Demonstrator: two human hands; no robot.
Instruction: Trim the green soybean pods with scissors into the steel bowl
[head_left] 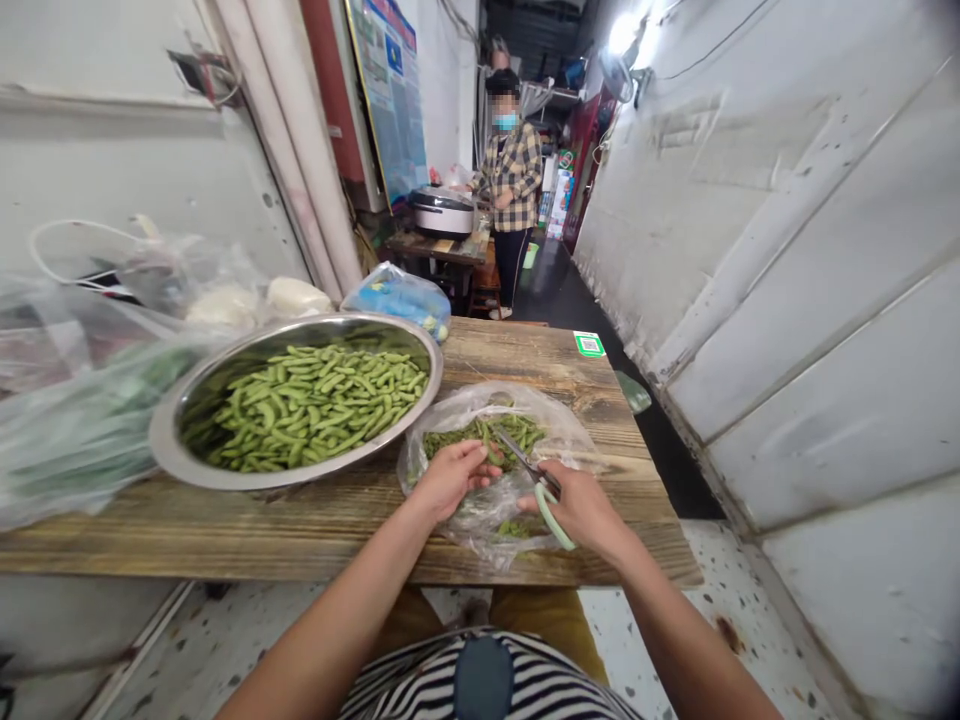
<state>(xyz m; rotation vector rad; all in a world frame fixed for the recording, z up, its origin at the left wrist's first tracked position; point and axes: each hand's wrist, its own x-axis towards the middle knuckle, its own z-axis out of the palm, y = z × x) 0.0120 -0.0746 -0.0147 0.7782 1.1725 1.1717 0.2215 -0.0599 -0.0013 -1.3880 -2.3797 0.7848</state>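
Note:
My right hand [581, 505] is closed round the pale green handles of a pair of scissors [553, 515]. Their metal blades point away to the left, towards the fingers of my left hand [454, 480]. Those left fingers are pinched together on a green bean pod [491, 445], partly hidden by the fingertips. Both hands are over a clear plastic bag [559, 420] spread on the table, with green pods and trimmings [450, 435] lying in it. To the left stands a wide steel basin [169, 440] with many green pods [322, 400] in it.
The wooden table [300, 525] has a QR-code card [589, 344] at its far right corner. Plastic bags [90, 420] crowd the left side, and a blue bag [397, 298] lies behind the basin. Further back, a masked person [516, 170] stands by a cooker [442, 212]. A wall [825, 300] runs along the right.

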